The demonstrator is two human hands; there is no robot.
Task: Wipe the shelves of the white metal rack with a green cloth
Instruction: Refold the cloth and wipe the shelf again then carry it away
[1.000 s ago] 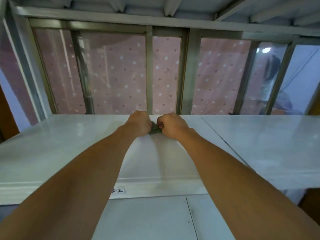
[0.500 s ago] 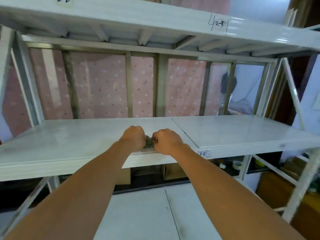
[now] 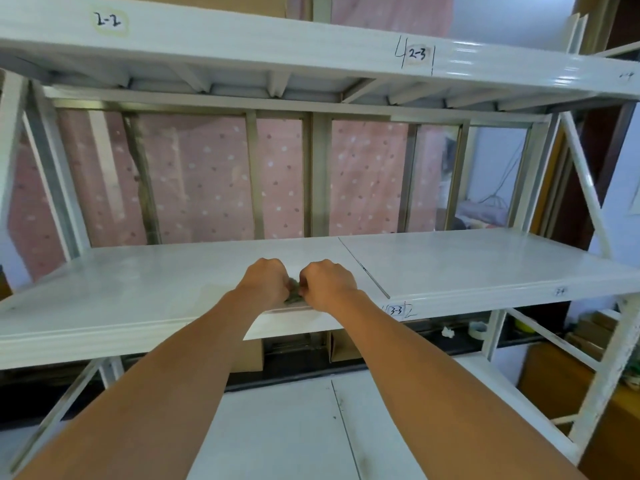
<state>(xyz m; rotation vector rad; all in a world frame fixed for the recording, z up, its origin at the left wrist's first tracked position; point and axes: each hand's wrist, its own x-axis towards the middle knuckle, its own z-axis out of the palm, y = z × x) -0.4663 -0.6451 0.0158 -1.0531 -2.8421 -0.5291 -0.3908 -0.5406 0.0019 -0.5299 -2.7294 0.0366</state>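
A white metal rack fills the view, with its middle shelf [image 3: 138, 289] at arm's length and an upper shelf [image 3: 242, 46] overhead. My left hand [image 3: 266, 280] and my right hand [image 3: 327, 282] rest side by side near the middle shelf's front edge, both fisted. Between them a small bunched piece of green cloth [image 3: 294, 296] shows; most of it is hidden inside the fists.
A lower shelf [image 3: 277, 427] lies below my arms. White diagonal braces [image 3: 585, 188] and a post stand at the right end. Handwritten labels [image 3: 396, 310] mark the shelf edges. Behind the rack are a window frame and pink dotted curtain [image 3: 207, 181]. Cardboard boxes [image 3: 595, 334] sit lower right.
My hands have drawn the cloth back from the rear of the middle shelf to its front edge. The view has pulled back and tilted up, showing the upper shelf.
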